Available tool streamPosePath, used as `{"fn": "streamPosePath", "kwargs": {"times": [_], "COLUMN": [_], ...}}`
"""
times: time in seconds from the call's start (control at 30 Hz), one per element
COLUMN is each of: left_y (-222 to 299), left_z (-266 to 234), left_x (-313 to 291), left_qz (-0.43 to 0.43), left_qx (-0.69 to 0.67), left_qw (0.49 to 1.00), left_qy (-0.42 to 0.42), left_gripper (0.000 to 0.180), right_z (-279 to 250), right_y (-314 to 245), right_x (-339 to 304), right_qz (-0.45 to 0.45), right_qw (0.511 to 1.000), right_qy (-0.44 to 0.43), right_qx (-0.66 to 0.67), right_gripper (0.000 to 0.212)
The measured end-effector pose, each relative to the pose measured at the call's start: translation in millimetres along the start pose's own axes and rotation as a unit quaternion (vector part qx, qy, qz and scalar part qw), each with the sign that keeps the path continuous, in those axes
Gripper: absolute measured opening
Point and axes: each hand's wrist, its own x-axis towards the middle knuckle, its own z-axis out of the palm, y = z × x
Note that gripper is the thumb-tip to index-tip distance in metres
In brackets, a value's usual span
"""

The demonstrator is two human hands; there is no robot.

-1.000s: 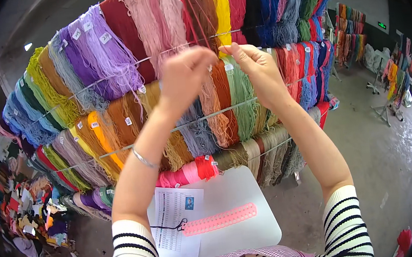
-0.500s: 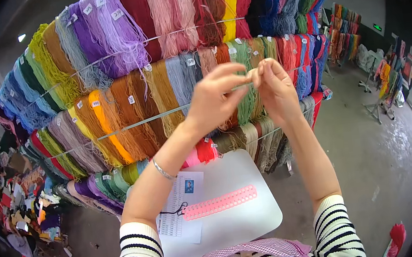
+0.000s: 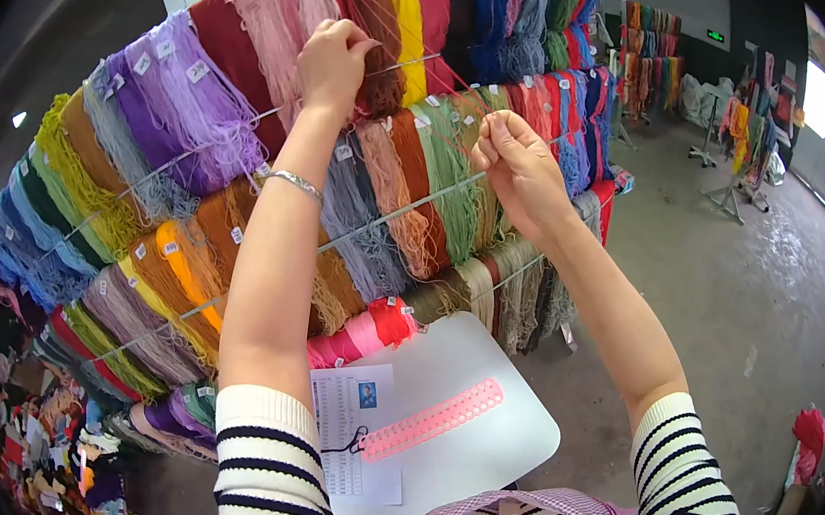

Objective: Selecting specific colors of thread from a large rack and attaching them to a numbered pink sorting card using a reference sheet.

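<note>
My right hand [image 3: 518, 161] pinches thin red thread [image 3: 421, 50], which runs slantwise up and left to the dark red skeins on the top row of the rack. In front of that row, my left hand [image 3: 334, 65] is up with its fingers curled together, beside pink skeins [image 3: 271, 41] and a brown skein [image 3: 382, 80]. Whatever its fingertips hold is too small or hidden to make out. Lower down, a pink strip [image 3: 432, 419] with rows of holes lies on a white tabletop [image 3: 498, 450].
A printed sheet [image 3: 381, 482] lies under the strip's left end, with a black cord [image 3: 354, 441] there. Tagged skeins of many colours hang in tiers on the rack's bars [image 3: 340, 240]. Fabric scraps [image 3: 76, 454] are heaped at left. Further racks [image 3: 652, 51] stand at far right.
My hands, close together before, are now apart. The left has gone up and left to the top row; the right has shifted slightly left. Red thread now shows stretched to the right hand.
</note>
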Motion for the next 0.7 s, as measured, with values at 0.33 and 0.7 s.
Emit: {"fn": "streamPosePath", "kwargs": {"times": [0.33,0.7], "left_y": [-31,-65], "left_z": [0,11], "left_x": [67,117], "left_qz": [-0.102,0.085], "left_qx": [0.048,0.277], "left_qw": [0.993,0.954], "left_qy": [-0.028,0.079], "left_gripper": [0.017,0.018], "right_z": [-42,-196], "right_y": [2,29], "right_x": [-15,-216], "right_qz": [0.056,0.223], "right_qw": [0.99,0.901], "right_qy": [0.07,0.316], "right_qx": [-0.109,-0.196], "right_gripper": [0.025,0.015]}}
